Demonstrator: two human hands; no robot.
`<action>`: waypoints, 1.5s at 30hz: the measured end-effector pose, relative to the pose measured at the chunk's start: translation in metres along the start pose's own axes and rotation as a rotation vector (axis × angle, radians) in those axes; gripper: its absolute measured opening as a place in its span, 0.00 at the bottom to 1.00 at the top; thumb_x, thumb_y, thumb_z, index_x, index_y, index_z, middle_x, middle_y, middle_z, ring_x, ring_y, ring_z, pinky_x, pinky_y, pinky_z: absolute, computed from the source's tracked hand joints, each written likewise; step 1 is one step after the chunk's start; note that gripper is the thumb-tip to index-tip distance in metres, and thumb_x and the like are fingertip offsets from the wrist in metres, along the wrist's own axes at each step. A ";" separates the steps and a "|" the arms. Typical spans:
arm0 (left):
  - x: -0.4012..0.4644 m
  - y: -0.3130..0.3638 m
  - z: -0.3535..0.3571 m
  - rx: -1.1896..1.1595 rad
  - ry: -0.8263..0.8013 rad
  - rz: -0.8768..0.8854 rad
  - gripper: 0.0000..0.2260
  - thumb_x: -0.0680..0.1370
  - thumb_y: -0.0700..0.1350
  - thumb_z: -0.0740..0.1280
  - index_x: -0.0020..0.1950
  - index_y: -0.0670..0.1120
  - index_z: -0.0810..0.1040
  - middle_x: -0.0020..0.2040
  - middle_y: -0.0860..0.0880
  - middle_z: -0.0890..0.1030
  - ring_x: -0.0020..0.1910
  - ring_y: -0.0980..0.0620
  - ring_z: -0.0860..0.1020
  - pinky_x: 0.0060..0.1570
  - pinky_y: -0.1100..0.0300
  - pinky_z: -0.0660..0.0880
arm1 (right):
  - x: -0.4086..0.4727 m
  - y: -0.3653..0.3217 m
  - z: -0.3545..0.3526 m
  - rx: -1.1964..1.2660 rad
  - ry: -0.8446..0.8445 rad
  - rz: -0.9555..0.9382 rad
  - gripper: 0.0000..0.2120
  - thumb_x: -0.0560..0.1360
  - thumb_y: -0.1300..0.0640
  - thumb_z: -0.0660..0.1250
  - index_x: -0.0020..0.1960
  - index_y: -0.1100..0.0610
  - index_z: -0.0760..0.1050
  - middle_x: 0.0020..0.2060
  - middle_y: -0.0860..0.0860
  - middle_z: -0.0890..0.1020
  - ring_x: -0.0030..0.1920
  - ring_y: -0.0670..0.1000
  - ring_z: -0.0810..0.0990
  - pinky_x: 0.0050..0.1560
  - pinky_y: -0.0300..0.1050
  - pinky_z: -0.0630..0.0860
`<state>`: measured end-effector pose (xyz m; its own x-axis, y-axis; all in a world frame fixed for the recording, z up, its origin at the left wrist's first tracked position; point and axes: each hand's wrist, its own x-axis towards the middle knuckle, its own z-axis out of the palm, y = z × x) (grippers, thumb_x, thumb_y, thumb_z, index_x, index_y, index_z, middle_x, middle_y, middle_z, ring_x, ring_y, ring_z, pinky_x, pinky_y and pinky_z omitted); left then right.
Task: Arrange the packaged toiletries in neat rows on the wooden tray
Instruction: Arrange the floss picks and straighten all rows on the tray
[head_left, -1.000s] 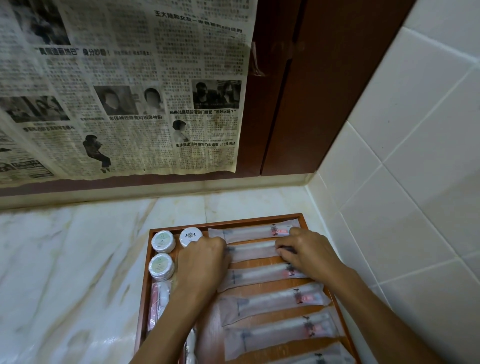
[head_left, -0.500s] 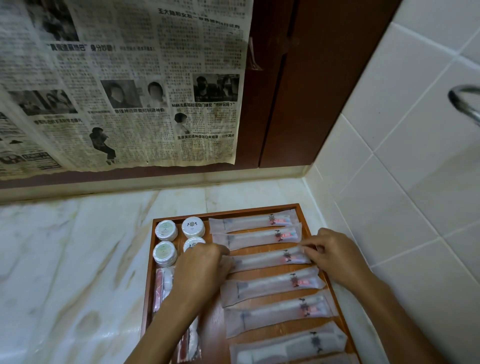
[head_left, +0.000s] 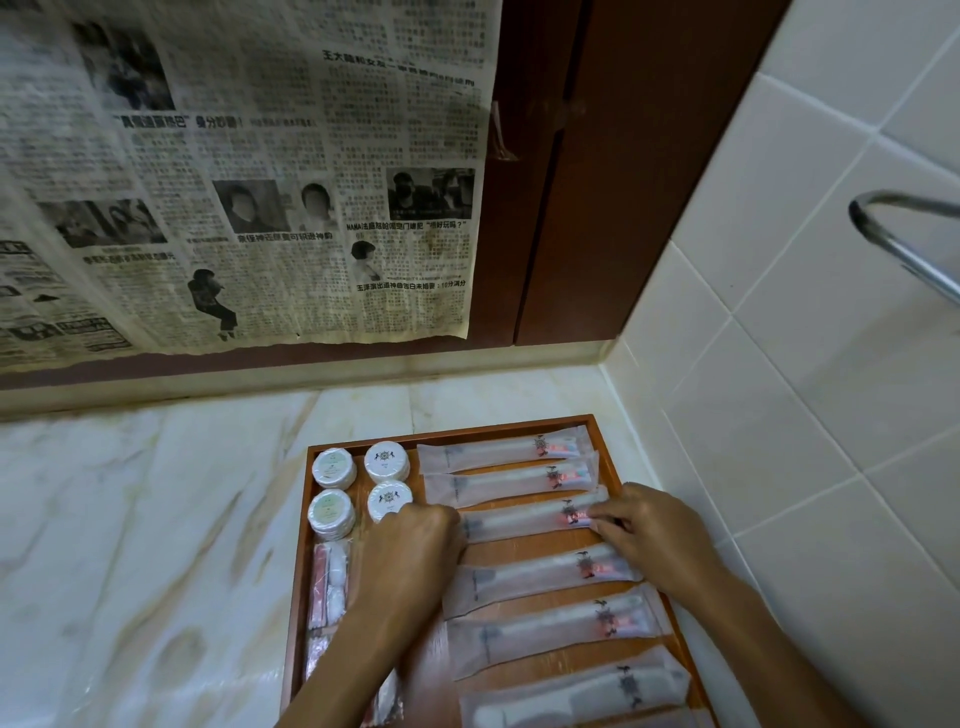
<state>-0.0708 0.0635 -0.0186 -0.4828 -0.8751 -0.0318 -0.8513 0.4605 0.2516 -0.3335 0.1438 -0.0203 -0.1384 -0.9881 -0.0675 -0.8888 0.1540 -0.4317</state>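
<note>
Head view puts your left hand (head_left: 415, 540) at the left end of the third long frosted-plastic toothbrush packet (head_left: 524, 519), knuckles up and fingers curled down over that end; whether they actually pinch the wrapper you cannot tell from here. Your right hand (head_left: 649, 535) lies at the packet's other end, fingers bent and gathered on the wrapper by its red print, pinching it.

That packet lies across the dark wooden rectangular tray (head_left: 452, 432), third in a column of like packets. The top two frosted packets (head_left: 498, 457) sit close together against the far rim, nearly parallel. Nearer you, three more frosted packets (head_left: 545, 618) lie spaced apart and slightly slanted, bare wood showing between them.

Left of your left hand, four small round white wrapped soap discs (head_left: 358, 488) stand two by two in the tray's far left corner. Below them a narrow clear sachet with pink and white contents (head_left: 328, 584) lies along the left rim.

The tray rests on a pale veined marble counter (head_left: 145, 545), close to the white tiled wall (head_left: 779, 415) on your right. A yellowed newspaper sheet (head_left: 234, 171) hangs on the brown panel behind.
</note>
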 end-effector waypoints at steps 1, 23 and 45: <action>0.000 0.000 0.000 -0.002 0.001 -0.006 0.13 0.78 0.50 0.60 0.34 0.48 0.73 0.35 0.49 0.78 0.36 0.49 0.77 0.30 0.57 0.69 | 0.001 0.000 0.001 -0.003 0.002 -0.010 0.08 0.76 0.50 0.68 0.54 0.45 0.83 0.47 0.45 0.82 0.41 0.41 0.75 0.43 0.36 0.74; 0.000 -0.005 0.002 -0.009 0.041 -0.004 0.13 0.79 0.53 0.60 0.37 0.50 0.74 0.38 0.51 0.80 0.34 0.53 0.72 0.31 0.61 0.63 | 0.000 0.006 -0.005 -0.168 0.001 0.054 0.11 0.79 0.47 0.62 0.54 0.46 0.81 0.41 0.44 0.81 0.38 0.44 0.78 0.38 0.37 0.74; -0.039 -0.013 0.026 -0.097 0.017 0.142 0.10 0.74 0.49 0.55 0.33 0.51 0.67 0.32 0.52 0.75 0.32 0.53 0.75 0.31 0.55 0.73 | -0.045 -0.009 0.010 0.074 -0.024 0.037 0.09 0.77 0.49 0.67 0.55 0.45 0.82 0.53 0.42 0.82 0.50 0.42 0.79 0.55 0.35 0.75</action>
<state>-0.0461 0.0958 -0.0457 -0.5928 -0.8049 0.0266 -0.7505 0.5641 0.3443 -0.3146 0.1872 -0.0225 -0.1592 -0.9815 -0.1063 -0.8486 0.1911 -0.4933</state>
